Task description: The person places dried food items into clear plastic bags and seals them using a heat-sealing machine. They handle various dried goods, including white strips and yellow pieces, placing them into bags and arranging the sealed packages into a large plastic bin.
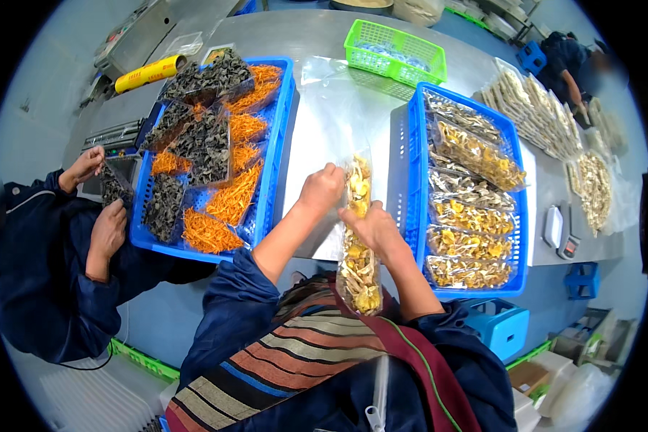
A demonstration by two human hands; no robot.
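A long clear bag of yellow and pale dried mushrooms point(358, 270) lies lengthwise in front of me, its lower end against my apron. My left hand point(322, 189) is closed at the bag's upper left edge, fingertips pinching the clear film. Gripping the bag's middle from the right, my right hand point(373, 229) has its thumb across the front. Beyond my hands, the bag's loose open film point(342, 108) spreads flat over the table. To the right, a blue crate point(522, 230) holds a stack of similar filled mushroom bags point(475, 212).
At left, another blue crate point(286, 108) holds packs of black dried fungus point(212, 144) and orange strands point(234, 198). A co-worker's hands point(108, 230) hold a pack beside it. A green basket point(349, 47), pale bagged goods point(533, 108) and a small scale point(569, 245) share the metal table.
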